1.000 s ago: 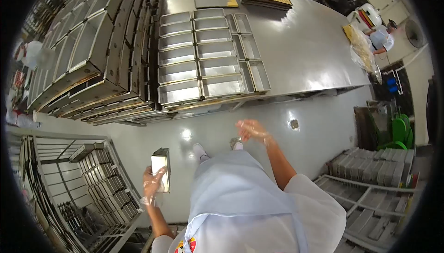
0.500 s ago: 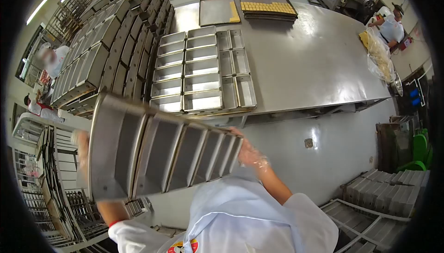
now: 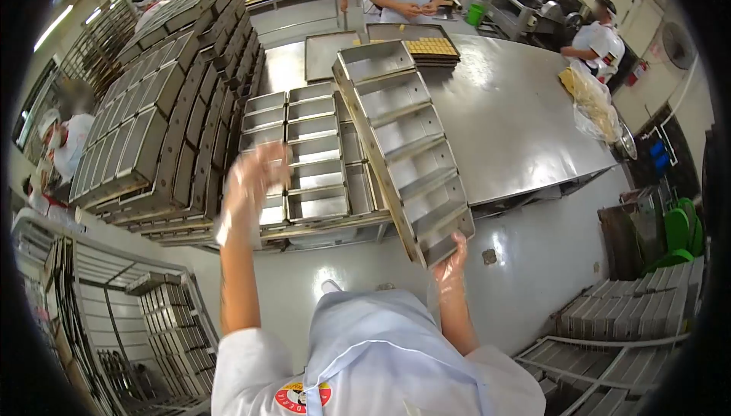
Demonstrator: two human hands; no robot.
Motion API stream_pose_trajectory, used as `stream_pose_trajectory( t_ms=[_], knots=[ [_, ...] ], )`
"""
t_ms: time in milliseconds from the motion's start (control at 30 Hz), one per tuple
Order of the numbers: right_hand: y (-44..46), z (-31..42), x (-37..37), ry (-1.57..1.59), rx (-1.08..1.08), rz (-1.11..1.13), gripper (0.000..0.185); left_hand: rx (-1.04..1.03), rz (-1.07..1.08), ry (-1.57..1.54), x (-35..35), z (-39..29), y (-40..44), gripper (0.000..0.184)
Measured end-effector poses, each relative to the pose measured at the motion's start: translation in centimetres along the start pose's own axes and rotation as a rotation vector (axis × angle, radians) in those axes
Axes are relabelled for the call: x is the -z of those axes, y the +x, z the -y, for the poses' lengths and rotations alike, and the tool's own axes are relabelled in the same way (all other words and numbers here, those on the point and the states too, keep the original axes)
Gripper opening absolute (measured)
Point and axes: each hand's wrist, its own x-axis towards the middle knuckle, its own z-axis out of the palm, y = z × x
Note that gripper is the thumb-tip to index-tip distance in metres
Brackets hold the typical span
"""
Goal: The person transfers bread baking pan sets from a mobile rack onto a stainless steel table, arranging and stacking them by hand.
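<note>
A joined set of metal pans (image 3: 407,142) slants over the steel table's front edge, its hollow sides facing up. Gripping its near end is my right hand (image 3: 451,264), in a clear plastic glove, thumb on the rim. My left hand (image 3: 257,176), gloved too and slightly blurred, is raised over the pans lying on the table (image 3: 316,172), with its fingers apart and nothing in them. Whether the far end of the slanted set rests on anything cannot be made out.
Tall stacks of pans (image 3: 145,134) rise at the left. Trays of yellow pieces (image 3: 432,47) and a plastic bag (image 3: 590,104) lie on the steel table (image 3: 525,127). Racks (image 3: 114,317) stand below left and lower right. Several co-workers are around the table.
The pan set swung from in front of my body at the left to over the table. My left hand let go of it and rose; my right hand still holds one end.
</note>
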Motion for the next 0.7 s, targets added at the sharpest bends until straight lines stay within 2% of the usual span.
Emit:
stream_pose_trajectory(
  t_ms=[67, 100, 133, 167, 233, 300, 400, 433, 533, 567, 667, 700],
  knots=[
    [3.5, -1.7, -1.0, -0.021, 0.069, -0.080, 0.045, 0.088, 0.024, -0.136, 2.1, 4.9, -3.4, 0.069],
    [4.5, -2.2, -2.1, -0.028, 0.094, -0.104, 0.043, 0.237, -0.079, -0.110, 2.7, 6.3, -5.1, 0.069],
    [5.1, -2.9, -4.6, -0.024, 0.107, -0.085, 0.042, 0.245, -0.139, -0.120, 3.8, 8.1, -7.3, 0.069],
    [5.6, -3.5, -6.4, -0.020, 0.115, -0.067, 0.040, 0.340, -0.163, -0.156, 5.7, 11.0, -8.7, 0.057],
    [6.7, -4.9, -8.5, -0.031, 0.078, -0.136, 0.037, 0.350, -0.250, -0.271, 9.0, 15.4, -13.0, 0.052],
    [8.1, -6.3, -9.0, -0.093, 0.094, -0.195, 0.033, 0.471, -0.443, -0.248, 11.0, 17.0, -16.4, 0.048],
    [7.8, -6.6, -11.5, -0.106, 0.071, -0.260, 0.034, 0.518, -0.511, -0.186, 13.9, 19.2, -21.2, 0.052],
    [9.5, -7.2, -9.9, -0.106, 0.042, -0.242, 0.042, 0.524, -0.545, -0.186, 13.6, 19.1, -22.3, 0.049],
    [9.2, -7.6, -11.6, -0.168, 0.043, -0.258, 0.050, 0.513, -0.622, -0.179, 12.6, 18.4, -23.2, 0.045],
    [9.5, -8.0, -11.3, -0.212, 0.034, -0.253, 0.062, 0.512, -0.645, -0.177, 11.9, 18.3, -23.7, 0.044],
    [7.4, -7.0, -12.2, -0.272, -0.023, -0.095, 0.068, 0.547, -0.697, -0.171, 9.0, 18.5, -25.2, 0.043],
    [8.4, -7.0, -11.0, -0.339, -0.081, -0.124, 0.067, 0.563, -0.708, -0.167, 8.0, 18.8, -25.6, 0.043]
  ],
)
